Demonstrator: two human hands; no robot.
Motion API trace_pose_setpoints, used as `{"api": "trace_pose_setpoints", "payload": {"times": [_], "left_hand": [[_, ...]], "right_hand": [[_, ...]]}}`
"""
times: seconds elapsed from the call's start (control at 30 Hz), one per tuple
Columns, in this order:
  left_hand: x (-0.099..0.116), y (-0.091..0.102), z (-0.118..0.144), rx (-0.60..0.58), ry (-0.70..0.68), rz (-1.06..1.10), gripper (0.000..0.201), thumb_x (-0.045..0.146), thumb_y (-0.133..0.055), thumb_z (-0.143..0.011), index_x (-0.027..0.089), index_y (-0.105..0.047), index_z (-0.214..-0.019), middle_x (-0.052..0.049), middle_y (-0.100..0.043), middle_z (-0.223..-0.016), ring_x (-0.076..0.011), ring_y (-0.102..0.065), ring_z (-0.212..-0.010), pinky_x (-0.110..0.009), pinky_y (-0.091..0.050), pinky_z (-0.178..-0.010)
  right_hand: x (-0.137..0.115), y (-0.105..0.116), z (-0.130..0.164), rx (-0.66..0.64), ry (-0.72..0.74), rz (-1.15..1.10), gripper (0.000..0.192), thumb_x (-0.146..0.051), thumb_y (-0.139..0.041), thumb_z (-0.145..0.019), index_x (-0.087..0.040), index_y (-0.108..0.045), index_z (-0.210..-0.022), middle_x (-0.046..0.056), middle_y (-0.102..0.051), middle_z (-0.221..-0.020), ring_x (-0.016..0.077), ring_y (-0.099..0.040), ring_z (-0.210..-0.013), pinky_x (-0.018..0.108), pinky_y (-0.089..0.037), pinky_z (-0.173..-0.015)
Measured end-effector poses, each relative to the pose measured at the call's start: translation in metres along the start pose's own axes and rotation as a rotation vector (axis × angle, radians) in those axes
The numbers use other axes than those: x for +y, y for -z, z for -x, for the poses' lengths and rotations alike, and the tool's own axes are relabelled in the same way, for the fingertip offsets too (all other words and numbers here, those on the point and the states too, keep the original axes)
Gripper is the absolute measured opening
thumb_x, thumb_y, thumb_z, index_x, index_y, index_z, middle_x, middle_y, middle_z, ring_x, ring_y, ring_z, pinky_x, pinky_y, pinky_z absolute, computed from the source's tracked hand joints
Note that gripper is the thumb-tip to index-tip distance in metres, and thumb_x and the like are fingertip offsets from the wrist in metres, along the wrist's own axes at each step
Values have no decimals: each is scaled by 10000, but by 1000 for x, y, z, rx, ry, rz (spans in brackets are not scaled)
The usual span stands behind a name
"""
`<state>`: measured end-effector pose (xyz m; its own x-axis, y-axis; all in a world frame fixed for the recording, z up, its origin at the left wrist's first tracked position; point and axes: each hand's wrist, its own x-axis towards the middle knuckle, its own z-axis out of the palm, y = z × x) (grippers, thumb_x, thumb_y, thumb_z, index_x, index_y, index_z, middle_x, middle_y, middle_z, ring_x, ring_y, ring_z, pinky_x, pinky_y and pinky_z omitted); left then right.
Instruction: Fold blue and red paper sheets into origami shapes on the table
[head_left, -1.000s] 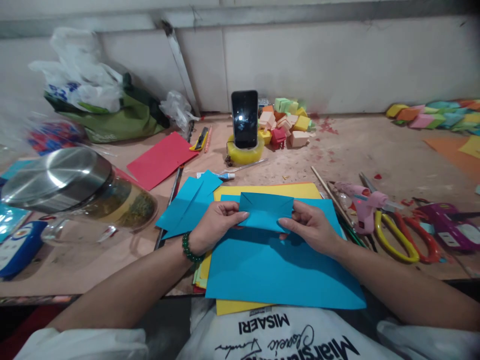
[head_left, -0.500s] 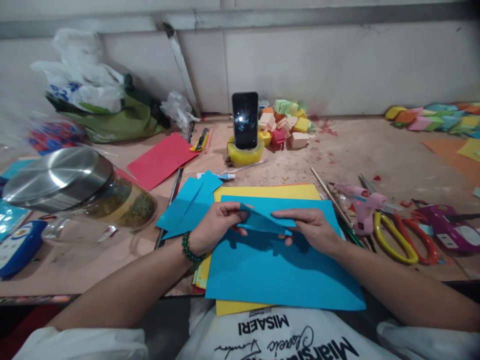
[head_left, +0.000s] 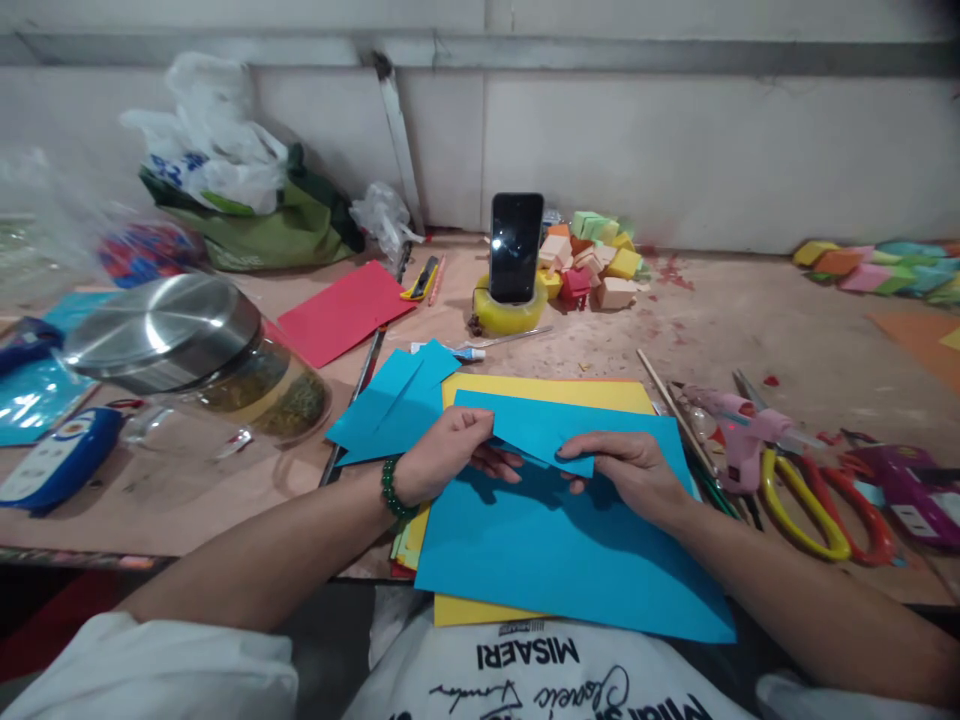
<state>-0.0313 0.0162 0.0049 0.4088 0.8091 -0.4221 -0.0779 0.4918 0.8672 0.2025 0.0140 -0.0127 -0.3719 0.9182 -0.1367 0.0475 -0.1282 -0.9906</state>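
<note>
- Over the table's [head_left: 187, 510] front edge, a large blue sheet [head_left: 525, 560] is laid, yellow paper [head_left: 484, 610] beneath!
- Just above, the small blue piece [head_left: 529, 438] is held: left end pinched by the left hand [head_left: 450, 447], right end gripped by the right hand [head_left: 637, 468].
- Toward the back edge, a phone [head_left: 516, 248] is propped in a tape roll [head_left: 510, 317].

The head camera looks forward and down from close above the left hand [head_left: 442, 455], right hand [head_left: 645, 472] and bench [head_left: 720, 320], facing a wall [head_left: 675, 150].
</note>
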Motion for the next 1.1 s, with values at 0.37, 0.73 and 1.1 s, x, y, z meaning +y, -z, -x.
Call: {"api": "trace_pose_setpoints", "payload": {"times": [0.37,0.73,1.1], "left_hand": [[7,-4,7,-2,-92,-152,455,446,-848,-603,160,-496,-633,-32,-666,-627,-106,-620,-481,-205,-503,-490],[4,-9,7,206,-442,-387,292,261,-607,-692,203,-347,-572,75,-321,-543,-60,-351,-489,-199,-297,-460],[-4,-8,9,127,-475,-317,168,291,-628,-683,174,-525,-620,32,-448,-550,-89,-393,-520,-226,-353,-492]], "right_hand": [[-1,-3,3,-33,163,183,262,-166,-534,-706,-230,-776,-782,16,-744,-734,155,-680,-530,272,-545,-521],[-2,11,4,-21,321,272,306,-377,-575,-876,-303,-708,-1142,56,-683,-1241,259,-627,-1149,409,-538,-939],[-51,-9,29,-66,195,595,441,-497,-599,-871,-273,-603,-1251,112,-646,-1279,290,-588,-1202,481,-498,-1007]]}}
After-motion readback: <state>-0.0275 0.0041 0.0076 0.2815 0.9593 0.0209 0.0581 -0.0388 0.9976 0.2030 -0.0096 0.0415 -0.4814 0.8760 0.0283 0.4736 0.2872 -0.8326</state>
